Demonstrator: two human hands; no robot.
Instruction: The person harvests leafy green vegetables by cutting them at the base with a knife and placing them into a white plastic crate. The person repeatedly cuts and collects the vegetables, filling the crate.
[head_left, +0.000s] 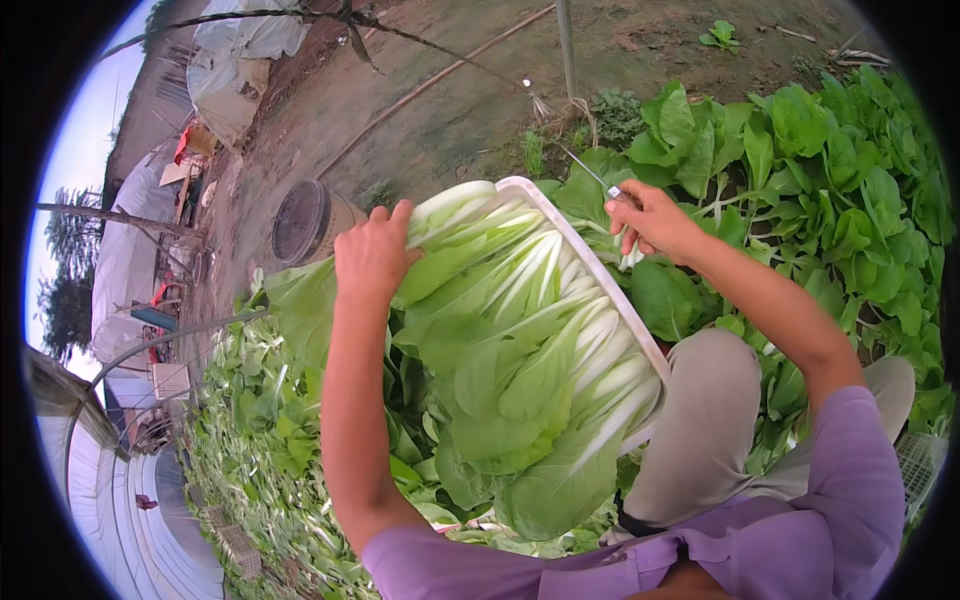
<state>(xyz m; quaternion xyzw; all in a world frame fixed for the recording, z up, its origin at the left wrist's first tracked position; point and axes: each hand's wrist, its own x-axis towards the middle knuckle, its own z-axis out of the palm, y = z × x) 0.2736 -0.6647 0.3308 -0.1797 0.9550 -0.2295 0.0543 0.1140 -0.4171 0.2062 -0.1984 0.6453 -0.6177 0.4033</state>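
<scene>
A white plastic crate (600, 271) stands tilted in front of me, beside my bent knee. Packed side by side in it are several heads of pale-stemmed leafy greens (517, 337), with white stalks toward the right rim and broad leaves hanging out to the left. At the crate's far end, my left hand (376, 251) grips a leafy green (454, 214), whose leaf spreads out on the left of my wrist. My right hand (651, 219), beyond the right rim, holds a thin-bladed tool, seemingly a knife (592, 171), by its handle. The blade points away from me, above the growing plants.
Growing leafy greens (810, 172) fill the right side. A lidded bucket (311, 221) stands past my left hand. Cut leaves (262, 450) litter the ground at left. A post (566, 52) and a drooping cord (450, 52) are ahead; plastic-covered structures (127, 255) stand left.
</scene>
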